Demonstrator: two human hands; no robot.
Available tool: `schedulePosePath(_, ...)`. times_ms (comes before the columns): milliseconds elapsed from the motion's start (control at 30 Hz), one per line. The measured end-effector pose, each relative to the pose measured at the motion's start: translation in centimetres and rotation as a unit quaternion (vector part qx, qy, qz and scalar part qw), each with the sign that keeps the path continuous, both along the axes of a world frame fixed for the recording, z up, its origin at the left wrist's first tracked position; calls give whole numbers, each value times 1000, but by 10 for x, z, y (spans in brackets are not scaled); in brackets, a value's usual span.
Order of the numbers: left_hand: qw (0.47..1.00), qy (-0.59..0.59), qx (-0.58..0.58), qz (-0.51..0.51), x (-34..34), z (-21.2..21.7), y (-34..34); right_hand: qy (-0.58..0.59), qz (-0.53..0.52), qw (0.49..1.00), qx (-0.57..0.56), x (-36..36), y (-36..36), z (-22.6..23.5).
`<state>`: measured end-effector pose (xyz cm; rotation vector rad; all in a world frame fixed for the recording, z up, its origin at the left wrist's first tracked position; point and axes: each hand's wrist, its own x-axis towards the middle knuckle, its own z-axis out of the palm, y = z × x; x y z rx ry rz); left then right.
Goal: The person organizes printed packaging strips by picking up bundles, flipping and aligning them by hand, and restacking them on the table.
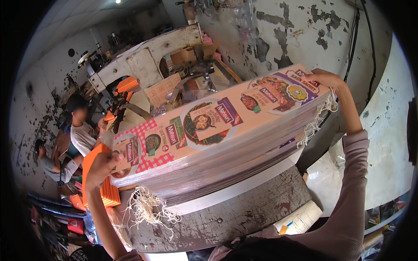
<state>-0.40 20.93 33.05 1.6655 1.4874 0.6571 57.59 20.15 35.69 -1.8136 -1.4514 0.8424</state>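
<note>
beyond bare tabletop (248,209), half-curled left fingers (114,158) and right fingers (318,78) grip the stack's (217,152) edges.

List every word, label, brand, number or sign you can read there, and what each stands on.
Wrapped stack's top sheet: large white lettering on purple and green panels, legible; I don't copy wording or brands.
Yellow badge near its right end: too small to read.
Paper at lower right: fine print, too small.
Tan board behind the stack: orange-red marks, unreadable.
</note>
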Motion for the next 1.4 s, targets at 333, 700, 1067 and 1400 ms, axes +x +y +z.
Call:
schedulePosePath(333,999,49,14,-11,11,5,1,-23,58,996,-68,20,6,-8)
schedulePosePath(700,918,349,147,-117,6,19,12,-206,3,979,15,16,2,-4)
schedulePosePath(1067,992,-46,107,45,-27,-45,-8,45,-200,957,205,46,-44,-60)
schedulePosePath(1400,892,-438,-12,112,-5,-76,23,185,-244,909,282,16,-80,-158)
